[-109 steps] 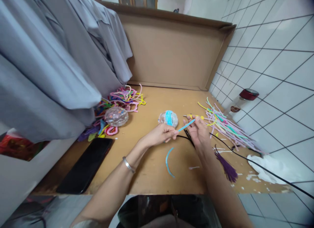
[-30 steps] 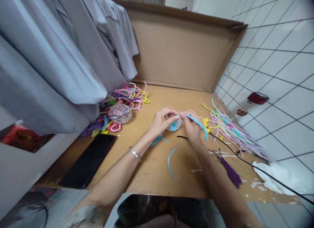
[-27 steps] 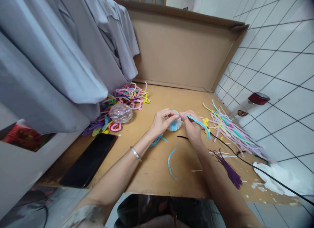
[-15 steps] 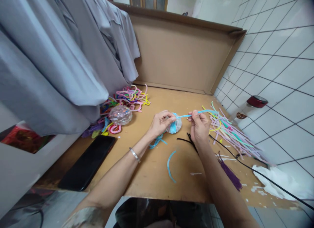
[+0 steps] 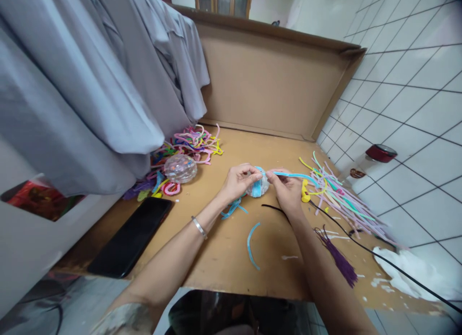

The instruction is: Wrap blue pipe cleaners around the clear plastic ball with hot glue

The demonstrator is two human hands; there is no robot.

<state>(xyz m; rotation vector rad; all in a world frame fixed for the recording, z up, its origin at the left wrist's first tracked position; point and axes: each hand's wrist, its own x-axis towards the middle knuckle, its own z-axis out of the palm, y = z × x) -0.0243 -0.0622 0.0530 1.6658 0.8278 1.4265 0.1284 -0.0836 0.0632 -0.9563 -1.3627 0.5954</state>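
Pinching blue strip (image 5: 296, 175) in closed fingers of right hand (image 5: 288, 191), just right of frame centre, nearly level lengthwise, pointing right; pressing left hand (image 5: 236, 182) fingers together on blue-wound ball (image 5: 257, 186).

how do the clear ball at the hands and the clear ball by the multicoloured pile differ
The clear banded ball wears blue fuzzy bands; the clear speckled ball shows none. The left hand partly hides the banded ball; no hand covers the speckled ball. Both look transparent and rounded.
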